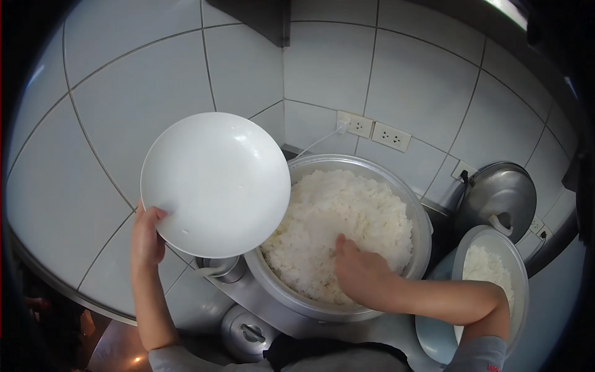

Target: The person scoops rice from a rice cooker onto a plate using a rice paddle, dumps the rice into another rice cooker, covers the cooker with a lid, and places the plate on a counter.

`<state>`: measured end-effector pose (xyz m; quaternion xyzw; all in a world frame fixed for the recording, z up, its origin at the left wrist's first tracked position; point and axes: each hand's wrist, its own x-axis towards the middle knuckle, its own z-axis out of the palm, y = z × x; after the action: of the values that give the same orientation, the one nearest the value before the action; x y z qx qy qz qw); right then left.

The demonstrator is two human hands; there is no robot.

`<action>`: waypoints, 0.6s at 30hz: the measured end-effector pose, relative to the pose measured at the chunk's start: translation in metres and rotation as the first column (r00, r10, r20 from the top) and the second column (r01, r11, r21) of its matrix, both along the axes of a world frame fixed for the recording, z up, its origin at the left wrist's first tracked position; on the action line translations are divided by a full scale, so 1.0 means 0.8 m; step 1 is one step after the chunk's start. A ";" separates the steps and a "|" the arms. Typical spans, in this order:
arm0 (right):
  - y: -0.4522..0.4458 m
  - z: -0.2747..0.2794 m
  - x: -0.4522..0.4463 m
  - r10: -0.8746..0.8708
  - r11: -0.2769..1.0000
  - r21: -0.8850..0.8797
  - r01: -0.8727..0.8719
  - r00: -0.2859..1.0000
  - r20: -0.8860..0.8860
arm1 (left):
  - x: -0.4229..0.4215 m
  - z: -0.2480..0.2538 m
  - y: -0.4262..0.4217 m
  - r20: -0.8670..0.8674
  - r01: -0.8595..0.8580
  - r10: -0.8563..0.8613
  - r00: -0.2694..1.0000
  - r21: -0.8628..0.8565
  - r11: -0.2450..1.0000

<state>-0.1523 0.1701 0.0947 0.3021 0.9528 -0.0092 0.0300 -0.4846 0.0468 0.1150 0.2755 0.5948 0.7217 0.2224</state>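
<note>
My left hand [149, 239] grips the lower left rim of a large white plate [214, 186], its thumb on the upper face. The plate is tilted towards me, with a few small white bits on it. To its right stands a big round metal pot [423, 226] full of white rice [347, 192]. Over the rice is my right hand [359, 270], its fingers closed. A pale, blurred shape shows just beyond those fingers, too smeared to name.
At the right, a bowl [522, 291] holds more rice, with a metal lid [499, 198] behind it. Another lid [248, 332] lies front centre, near a small metal container [230, 271] with a handle. Wall sockets [391, 136] and a white cable [319, 139] are behind the pot.
</note>
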 end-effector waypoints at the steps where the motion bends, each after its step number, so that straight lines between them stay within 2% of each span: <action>1: 0.001 -0.010 -0.012 0.009 0.999 0.031 -0.009 1.000 0.007 | 0.005 -0.007 -0.006 0.021 0.006 -0.007 1.000 0.024 1.000; 4: -0.002 -0.026 -0.039 0.055 0.996 0.067 -0.052 0.998 -0.040 | 0.021 -0.021 -0.022 0.066 0.032 -0.037 0.997 0.068 0.997; 6: 0.005 -0.018 -0.042 0.107 0.994 -0.008 -0.107 0.994 -0.039 | 0.024 -0.029 -0.030 0.093 0.037 -0.046 0.995 0.093 0.995; 9: 0.039 0.022 -0.029 0.143 0.984 -0.104 -0.146 0.989 -0.039 | 0.018 -0.044 -0.043 0.117 0.059 -0.078 0.990 0.156 0.986; 11: 0.068 0.055 -0.005 0.135 0.990 -0.042 -0.138 0.988 -0.071 | 0.012 -0.051 -0.053 0.126 0.061 -0.085 0.988 0.181 0.982; 13: 0.092 0.080 0.010 0.018 1.000 -0.009 -0.018 0.997 -0.082 | 0.010 -0.053 -0.065 0.131 0.045 -0.069 0.989 0.175 0.984; 16: 0.126 0.051 0.007 -0.083 0.997 0.013 0.082 0.993 0.080 | 0.015 -0.057 -0.071 0.165 -0.007 -0.027 0.986 0.206 0.978; 18: 0.141 0.031 -0.019 -0.090 0.996 0.002 0.090 0.990 0.109 | 0.015 -0.063 -0.072 0.174 -0.008 -0.031 0.984 0.216 0.976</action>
<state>-0.1673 0.2829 0.1193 0.3448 0.9351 0.0043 0.0818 -0.4722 -0.0112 0.0648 0.2363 0.4894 0.8022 0.2472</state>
